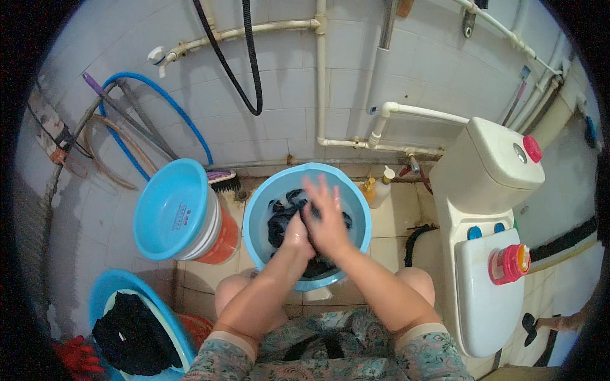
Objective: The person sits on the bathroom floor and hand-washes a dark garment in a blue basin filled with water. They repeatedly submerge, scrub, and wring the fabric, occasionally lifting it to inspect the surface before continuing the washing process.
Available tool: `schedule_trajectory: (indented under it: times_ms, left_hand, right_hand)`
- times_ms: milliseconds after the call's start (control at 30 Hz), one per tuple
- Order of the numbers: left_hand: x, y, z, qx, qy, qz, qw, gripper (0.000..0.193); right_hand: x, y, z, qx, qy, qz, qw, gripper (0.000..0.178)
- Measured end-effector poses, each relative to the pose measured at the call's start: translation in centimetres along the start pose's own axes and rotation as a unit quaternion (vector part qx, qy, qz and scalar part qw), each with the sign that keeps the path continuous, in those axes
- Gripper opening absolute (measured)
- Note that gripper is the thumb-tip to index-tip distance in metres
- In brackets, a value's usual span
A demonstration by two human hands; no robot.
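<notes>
1. Backed by a pale tiled wall (286, 82) with cream pipes (321, 82).
2. Floored with beige tiles (389, 223).
3. Flanked at right by a white toilet (486, 308), at left by a stacked blue basin (166, 209) on a bucket (219, 238).
4. Centred on a light-blue basin (257, 216) on the floor, containing wet dark cloth (279, 225).
5. Reaching over it with right hand (327, 216), open, fingers spread and blurred.
6. Pressing left hand (296, 233) beside it, at the cloth; cannot tell whether closed.
</notes>
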State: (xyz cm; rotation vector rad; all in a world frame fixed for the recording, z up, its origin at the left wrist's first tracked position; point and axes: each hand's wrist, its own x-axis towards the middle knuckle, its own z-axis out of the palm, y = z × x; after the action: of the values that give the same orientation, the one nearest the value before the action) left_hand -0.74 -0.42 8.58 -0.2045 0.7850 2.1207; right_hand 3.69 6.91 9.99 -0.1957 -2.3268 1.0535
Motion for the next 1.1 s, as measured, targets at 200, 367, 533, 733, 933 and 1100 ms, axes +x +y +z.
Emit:
schedule_trajectory:
  times_ms: [200,367,533,733,933,1100]
  left_hand:
    - [1.7,0.3,-0.2,0.013,0.004,-0.044,0.999,0.040]
    - [2.2,0.4,0.1,0.042,0.027,-0.138,0.989,0.050]
    - [0.8,3.7,1.0,0.070,-0.073,-0.076,0.992,0.034]
    - [0.3,5.0,0.6,0.304,0.010,0.006,0.953,0.032]
    - [2.4,3.1,-0.3,0.031,-0.069,-0.137,0.988,0.036]
    - [0.9,-1.1,1.1,0.014,-0.053,-0.034,0.998,0.043]
  right_hand:
    - [-0.7,2.0,1.8,0.048,-0.002,0.093,0.995,0.043]
    - [1.0,2.9,-0.1,0.163,-0.013,0.208,0.964,0.038]
    - [2.1,6.7,-5.2,0.256,-0.002,0.409,0.876,0.046]
    - [2.1,5.5,-7.9,0.421,0.113,0.338,0.834,0.040]
    - [-0.3,-0.1,-3.1,0.024,-0.011,-0.042,0.999,0.009]
    - [0.9,1.5,-1.4,-0.017,0.070,0.047,0.996,0.037]
